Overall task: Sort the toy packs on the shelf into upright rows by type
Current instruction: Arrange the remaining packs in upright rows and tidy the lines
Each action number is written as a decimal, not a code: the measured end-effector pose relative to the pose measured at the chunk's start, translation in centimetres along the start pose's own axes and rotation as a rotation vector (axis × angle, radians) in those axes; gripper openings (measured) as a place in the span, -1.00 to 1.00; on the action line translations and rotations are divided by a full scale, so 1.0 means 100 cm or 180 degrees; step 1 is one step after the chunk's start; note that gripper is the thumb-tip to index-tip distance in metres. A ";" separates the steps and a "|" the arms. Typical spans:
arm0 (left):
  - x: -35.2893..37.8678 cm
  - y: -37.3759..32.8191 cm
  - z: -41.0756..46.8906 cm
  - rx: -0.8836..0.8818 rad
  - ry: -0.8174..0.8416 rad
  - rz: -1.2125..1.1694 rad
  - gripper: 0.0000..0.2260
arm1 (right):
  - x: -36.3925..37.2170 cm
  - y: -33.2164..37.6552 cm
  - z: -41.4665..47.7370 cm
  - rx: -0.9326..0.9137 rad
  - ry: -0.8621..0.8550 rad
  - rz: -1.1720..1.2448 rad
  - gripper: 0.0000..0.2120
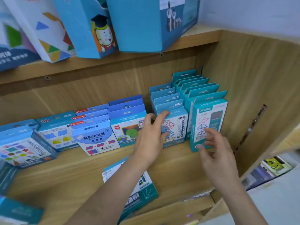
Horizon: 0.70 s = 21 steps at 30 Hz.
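Blue toy packs stand in upright rows on a wooden shelf [177, 161]. My left hand [151, 135] grips the front pack of the light-blue row [177, 125], fingers over its top edge and thumb on its face. My right hand [214, 148] is spread, fingertips touching the lower face of the front teal pack [209, 117] in the rightmost row. Further left stand a row with a green-picture pack [126, 127] and a row fronted by a white-and-blue pack [97, 137]. One teal pack [146, 190] lies flat at the shelf's front, partly hidden by my left forearm.
Leaning packs [55, 132] and a flat shapes box [24, 151] fill the left side. Large blue boxes [138, 23] stand on the shelf above. The wooden side panel [253, 88] closes the right end. More items [274, 166] sit lower right.
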State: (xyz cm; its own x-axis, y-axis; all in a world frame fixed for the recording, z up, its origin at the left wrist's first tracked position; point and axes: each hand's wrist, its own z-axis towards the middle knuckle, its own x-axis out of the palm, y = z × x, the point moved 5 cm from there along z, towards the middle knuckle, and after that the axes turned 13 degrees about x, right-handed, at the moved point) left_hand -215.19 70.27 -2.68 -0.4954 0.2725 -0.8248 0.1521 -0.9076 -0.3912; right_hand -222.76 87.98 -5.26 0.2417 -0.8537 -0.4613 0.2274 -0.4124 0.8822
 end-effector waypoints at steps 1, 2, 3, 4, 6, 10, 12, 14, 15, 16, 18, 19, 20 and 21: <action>0.001 0.000 0.001 -0.0016 0.0006 -0.0007 -0.43 | 0.000 0.000 0.001 0.0020 0.0028 -0.0015 -0.53; 0.002 -0.002 0.002 -0.0032 -0.0011 -0.0030 -0.42 | 0.000 0.000 0.002 0.0037 0.0058 -0.0027 -0.52; 0.002 -0.003 0.003 -0.0055 -0.0037 -0.0055 -0.42 | 0.001 0.000 0.003 0.0050 0.0085 -0.0034 -0.51; 0.003 -0.004 0.004 -0.0086 -0.0058 -0.0071 -0.42 | 0.001 0.001 0.004 0.0065 0.0108 -0.0039 -0.51; 0.004 -0.003 0.006 -0.0129 -0.0076 -0.0064 -0.43 | 0.003 0.002 0.006 0.0099 0.0149 -0.0018 -0.49; 0.004 -0.002 0.006 -0.0116 -0.0069 -0.0007 -0.42 | 0.005 0.005 0.006 0.0084 0.0112 -0.0049 -0.49; 0.004 -0.001 0.006 -0.0102 -0.0055 0.0013 -0.41 | 0.005 0.005 0.006 0.0075 0.0074 -0.0070 -0.51; 0.004 -0.001 0.004 -0.0084 -0.0033 0.0008 -0.41 | 0.004 0.005 0.004 0.0015 -0.0006 -0.0126 -0.54; 0.004 0.000 0.003 -0.0074 -0.0019 -0.0014 -0.40 | 0.004 0.006 0.004 -0.0022 -0.0056 -0.0158 -0.56; 0.003 0.000 0.002 -0.0060 -0.0008 -0.0041 -0.39 | 0.003 0.007 0.003 -0.0059 -0.0101 -0.0180 -0.57; 0.000 -0.001 0.000 -0.0008 -0.0024 -0.0082 -0.37 | 0.002 0.008 0.003 -0.0126 -0.0156 -0.0198 -0.60; -0.002 -0.002 -0.001 0.0023 -0.0046 -0.0087 -0.36 | 0.002 0.009 0.002 -0.0144 -0.0163 -0.0198 -0.61; -0.005 -0.003 -0.003 0.0045 -0.0072 -0.0081 -0.36 | 0.003 0.010 0.002 -0.0159 -0.0166 -0.0202 -0.62; -0.008 -0.004 -0.004 0.0064 -0.0102 -0.0068 -0.37 | 0.003 0.011 0.001 -0.0177 -0.0171 -0.0211 -0.62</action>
State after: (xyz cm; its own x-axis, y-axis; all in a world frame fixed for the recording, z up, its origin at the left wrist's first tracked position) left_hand -214.48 70.53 -2.02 -0.5255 0.2817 -0.8028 0.1241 -0.9081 -0.3999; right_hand -222.56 87.21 -4.37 0.1738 -0.8416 -0.5114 0.2936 -0.4515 0.8426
